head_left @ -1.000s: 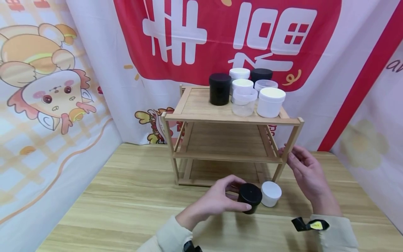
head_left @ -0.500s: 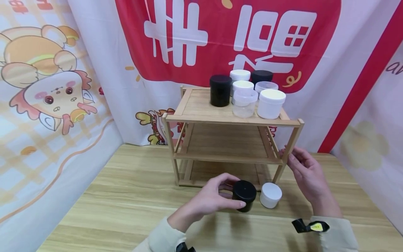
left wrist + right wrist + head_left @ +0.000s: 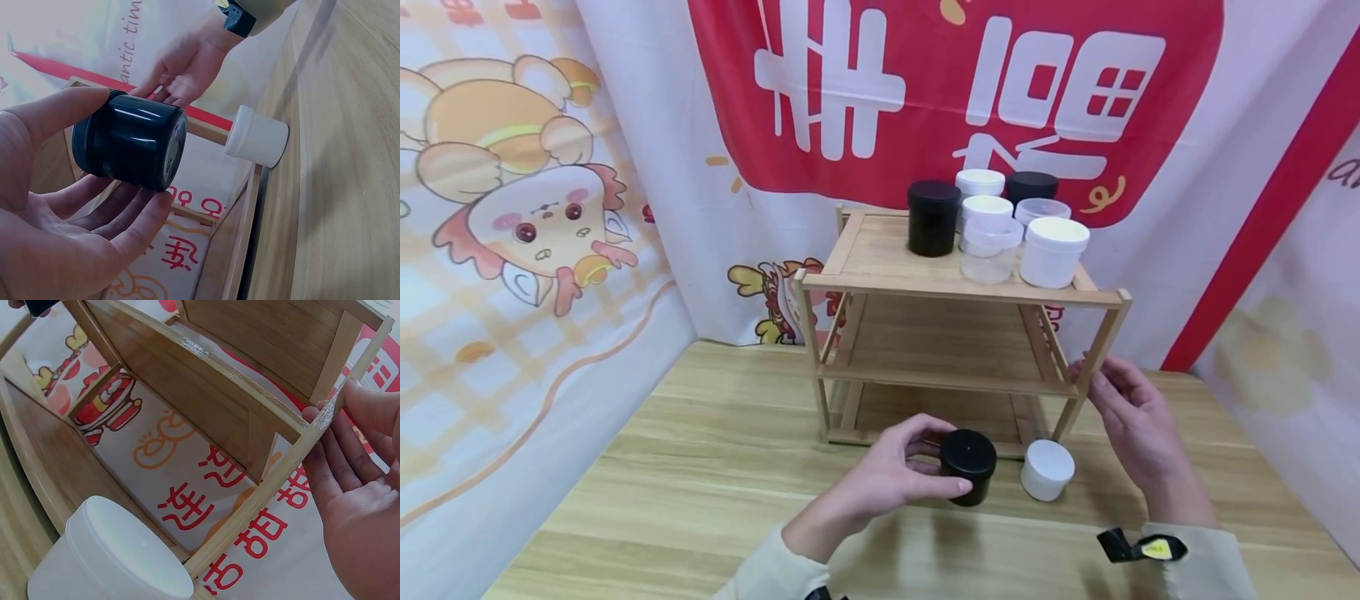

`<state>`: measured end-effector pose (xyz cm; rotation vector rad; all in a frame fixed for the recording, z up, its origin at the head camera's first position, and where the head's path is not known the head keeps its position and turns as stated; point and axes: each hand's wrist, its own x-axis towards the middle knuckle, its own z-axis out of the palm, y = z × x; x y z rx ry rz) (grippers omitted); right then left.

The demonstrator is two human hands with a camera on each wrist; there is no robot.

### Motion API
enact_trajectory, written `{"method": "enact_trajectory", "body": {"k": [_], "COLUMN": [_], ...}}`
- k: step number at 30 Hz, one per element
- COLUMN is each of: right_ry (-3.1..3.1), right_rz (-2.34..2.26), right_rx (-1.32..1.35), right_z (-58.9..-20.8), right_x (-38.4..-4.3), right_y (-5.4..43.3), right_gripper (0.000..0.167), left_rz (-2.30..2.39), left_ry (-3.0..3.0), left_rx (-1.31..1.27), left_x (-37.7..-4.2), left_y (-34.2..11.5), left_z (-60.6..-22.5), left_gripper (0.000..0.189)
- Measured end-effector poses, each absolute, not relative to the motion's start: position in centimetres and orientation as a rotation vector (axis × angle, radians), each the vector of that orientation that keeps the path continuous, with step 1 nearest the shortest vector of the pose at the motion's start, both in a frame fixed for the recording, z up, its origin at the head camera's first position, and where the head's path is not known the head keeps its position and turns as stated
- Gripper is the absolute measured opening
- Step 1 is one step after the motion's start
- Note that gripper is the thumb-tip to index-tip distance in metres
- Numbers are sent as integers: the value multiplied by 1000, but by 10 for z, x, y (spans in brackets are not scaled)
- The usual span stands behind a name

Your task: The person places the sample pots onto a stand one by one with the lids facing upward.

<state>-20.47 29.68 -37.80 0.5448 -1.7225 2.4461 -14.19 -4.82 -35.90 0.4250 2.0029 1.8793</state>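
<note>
My left hand [image 3: 887, 471] grips a small black lidded jar [image 3: 967, 467] by its side, thumb in front and fingers behind, before the rack's lowest shelf. In the left wrist view the jar [image 3: 134, 144] shows its underside, held off the wood. To its right a short white lidded jar [image 3: 1047, 471] stands on the table by the rack's front right foot. My right hand [image 3: 1138, 425] holds the front right post of a wooden three-tier rack [image 3: 872, 250]. The right wrist view shows thumb and fingers on either side of this post [image 3: 250, 503].
On the rack's top shelf several jars stand close together toward the right: a black jar [image 3: 934, 218], a clear tub [image 3: 990, 250], a white jar [image 3: 1054, 252] and others behind. A printed red and white cloth [image 3: 925, 100] hangs behind. Wood-grain table [image 3: 700, 467] lies below.
My left hand has carried the black jar leftward, widening the gap to the white jar. The right hand keeps its place on the post. The view has shifted slightly.
</note>
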Motion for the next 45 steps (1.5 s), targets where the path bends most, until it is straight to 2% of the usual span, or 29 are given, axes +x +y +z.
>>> {"method": "enact_trajectory", "body": {"k": [19, 32, 45], "right_ry": [-1714, -1699, -1688], "right_rz": [2469, 2444, 2420], "right_rx": [499, 563, 476], "right_z": [-379, -378, -378], "right_x": [-200, -204, -203], "right_y": [298, 296, 291], "right_gripper": [40, 38, 35], "left_rz": [1863, 1869, 1847], "left_ry": [2058, 2050, 2052], "left_rx": [415, 405, 403], "left_x": [-140, -140, -139], "left_y": [-54, -60, -63], "left_z": [-357, -352, -353], "left_gripper": [52, 53, 53]}}
